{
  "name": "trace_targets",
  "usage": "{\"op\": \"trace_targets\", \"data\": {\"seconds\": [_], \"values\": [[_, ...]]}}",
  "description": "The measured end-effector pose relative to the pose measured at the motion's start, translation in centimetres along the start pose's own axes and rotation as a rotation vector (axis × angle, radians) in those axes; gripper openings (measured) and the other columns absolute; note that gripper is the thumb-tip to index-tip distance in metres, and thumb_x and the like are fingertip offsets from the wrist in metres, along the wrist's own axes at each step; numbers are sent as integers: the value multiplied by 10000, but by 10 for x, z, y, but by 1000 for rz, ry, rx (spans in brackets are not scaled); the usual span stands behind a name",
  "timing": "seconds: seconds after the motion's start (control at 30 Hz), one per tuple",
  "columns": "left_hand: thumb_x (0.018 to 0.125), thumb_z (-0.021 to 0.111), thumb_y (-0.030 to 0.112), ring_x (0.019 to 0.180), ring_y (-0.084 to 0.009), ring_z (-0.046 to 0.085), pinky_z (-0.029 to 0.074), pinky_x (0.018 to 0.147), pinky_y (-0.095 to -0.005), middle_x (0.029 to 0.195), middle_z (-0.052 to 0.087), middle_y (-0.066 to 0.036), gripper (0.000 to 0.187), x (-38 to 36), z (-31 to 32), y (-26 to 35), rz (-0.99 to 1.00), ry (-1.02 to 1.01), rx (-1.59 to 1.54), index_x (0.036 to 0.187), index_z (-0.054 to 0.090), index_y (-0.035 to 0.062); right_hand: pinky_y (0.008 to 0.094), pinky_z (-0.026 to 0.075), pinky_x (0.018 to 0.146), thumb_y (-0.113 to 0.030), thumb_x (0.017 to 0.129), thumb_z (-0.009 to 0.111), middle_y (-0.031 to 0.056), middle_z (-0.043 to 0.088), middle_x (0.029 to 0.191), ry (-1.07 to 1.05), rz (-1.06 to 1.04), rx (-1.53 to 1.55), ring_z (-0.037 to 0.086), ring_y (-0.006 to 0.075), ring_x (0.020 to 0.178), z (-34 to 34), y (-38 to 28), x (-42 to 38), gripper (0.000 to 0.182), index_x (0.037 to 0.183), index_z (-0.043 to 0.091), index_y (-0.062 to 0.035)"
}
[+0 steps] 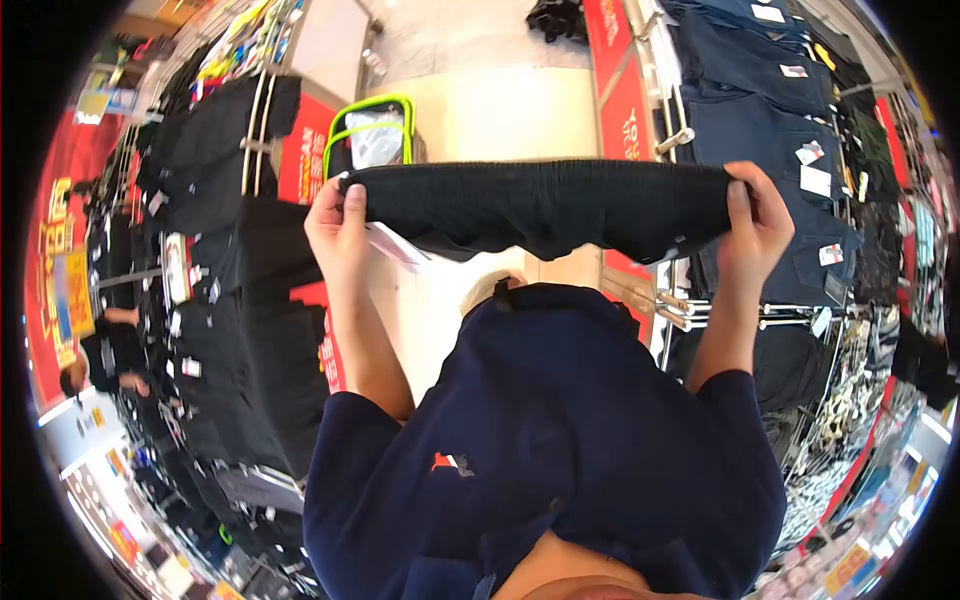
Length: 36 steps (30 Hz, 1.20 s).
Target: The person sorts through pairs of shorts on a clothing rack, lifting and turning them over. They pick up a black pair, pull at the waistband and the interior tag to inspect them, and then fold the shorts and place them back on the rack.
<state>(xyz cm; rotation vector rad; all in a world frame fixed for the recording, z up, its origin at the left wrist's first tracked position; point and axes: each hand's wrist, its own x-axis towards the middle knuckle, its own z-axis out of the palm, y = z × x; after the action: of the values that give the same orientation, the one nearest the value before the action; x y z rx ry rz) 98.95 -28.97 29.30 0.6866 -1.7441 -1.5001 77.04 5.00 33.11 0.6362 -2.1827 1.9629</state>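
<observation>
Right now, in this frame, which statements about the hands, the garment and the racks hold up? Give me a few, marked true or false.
1. The left hand and the right hand both grip the black garment. True.
2. The black garment is bunched up in one fist. False: it is stretched out between the two hands.
3. White tags show on the dark blue garments at the right of the picture. True.
4. The basket has a blue frame. False: the basket's frame is bright green.
5. A small emblem shows on the wearer's dark shirt. True.
</observation>
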Motion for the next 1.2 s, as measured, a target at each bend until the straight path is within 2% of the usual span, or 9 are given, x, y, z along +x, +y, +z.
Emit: {"op": "trace_targets", "data": {"seconds": [0.1, 0.23, 0.4, 0.5, 0.63, 0.8, 0.97, 1.07, 1.2], "values": [[952, 549, 83, 793, -42, 527, 427, 740, -187, 870, 618, 11, 138, 39, 25, -17, -50, -83, -70, 1012, 616, -22, 182, 412, 722, 38, 892, 566, 4, 614, 872, 95, 49, 338, 537, 43, 775, 33, 10, 28, 170, 1043, 643, 47], [966, 515, 86, 889, -88, 593, 477, 794, -238, 1075, 628, -69, 259, 79, 63, -41, -40, -214, -233, 1214, 537, 13, 214, 448, 751, -3, 913, 566, 14, 636, 913, 47, 80, 270, 569, 63, 821, 95, -9, 62, 176, 1073, 635, 19], [973, 452, 44, 759, -5, 472, 401, 626, -144, 1088, 550, -10, 319, 96, 108, -45, -359, -435, -427, 1283, 522, 55, 264, 500, 658, -29, 818, 638, 55, 659, 871, -427, -253, -184, 640, 154, 746, 220, -17, 68, 249, 1063, 647, -68], [983, 456, 138, 1013, -106, 551, 458, 877, -252, 1203, 550, -58, 376, 133, 94, -32, -486, -586, -835, 1338, 460, 16, 309, 505, 640, -48, 792, 652, 87, 646, 836, -494, -380, -374, 643, 240, 749, 267, -18, 69, 227, 1019, 656, -56], [911, 591, 135, 1130, -151, 515, 416, 967, -288, 1233, 526, -60, 479, 180, 82, -54, -123, -722, -506, 1350, 442, 13, 338, 504, 641, -26, 811, 609, 86, 636, 917, -559, -299, -371, 643, 248, 773, 297, -16, 88, 341, 1150, 593, -67], [879, 600, 37, 985, -130, 555, 445, 862, -257, 1019, 552, -51, 293, 219, 92, -77, -147, -723, -376, 1167, 573, -12, 381, 494, 832, -5, 884, 483, 139, 629, 1111, -673, 117, -71, 620, 336, 997, 293, -3, 116, 414, 1287, 491, -98], [940, 509, 51, 877, -118, 526, 425, 820, -240, 961, 564, -43, 147, 261, 119, -84, -144, -747, -228, 1034, 609, -2, 322, 492, 884, 20, 883, 532, 97, 631, 1132, -595, 269, 49, 624, 184, 999, 263, 33, 135, 438, 1309, 493, -75], [981, 494, 113, 893, -103, 528, 424, 834, -235, 973, 581, -24, 141, 281, 134, -83, -189, -577, -420, 1035, 596, 33, 306, 494, 863, -9, 894, 533, 106, 630, 1143, -471, 280, 35, 630, 176, 970, 244, 70, 145, 401, 1293, 505, -45], [997, 462, 223, 1082, -204, 564, 454, 963, -367, 1131, 601, -112, 286, 318, 124, -51, -265, -305, -695, 1196, 546, 36, 341, 466, 904, -175, 917, 584, 123, 578, 1231, -283, 557, -19, 582, 200, 1070, 228, 206, 141, 443, 1326, 465, -55]]}}
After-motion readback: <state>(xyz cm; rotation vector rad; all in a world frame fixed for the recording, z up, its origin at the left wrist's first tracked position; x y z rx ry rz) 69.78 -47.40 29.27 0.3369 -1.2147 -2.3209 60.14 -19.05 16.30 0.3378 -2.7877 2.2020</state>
